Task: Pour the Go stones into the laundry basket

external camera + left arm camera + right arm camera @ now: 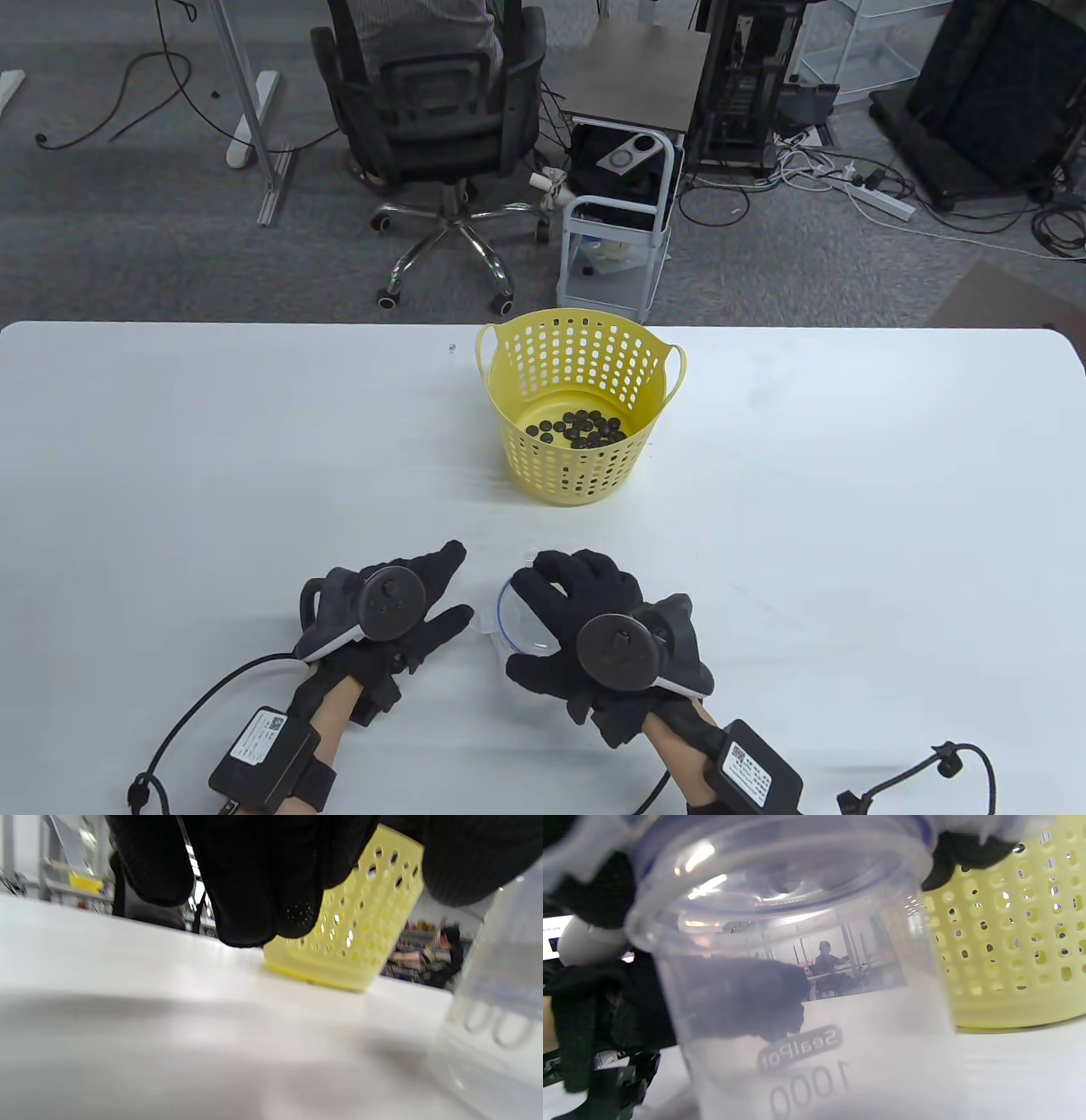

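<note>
A yellow perforated laundry basket (580, 406) stands upright at the table's middle back, with several black Go stones (579, 429) lying on its bottom. It also shows in the left wrist view (360, 942) and the right wrist view (1018, 955). My right hand (585, 611) grips a clear, empty plastic container (519, 624) from above near the front edge; it stands upright on the table and fills the right wrist view (797, 984). My left hand (399, 607) lies flat on the table just left of the container, fingers extended, holding nothing.
The white table (170, 475) spreads wide on both sides of the basket. A tiny clear speck (451, 347) lies left of the basket's rim. Behind the table stand an office chair (433, 110) and a small white cart (615, 229).
</note>
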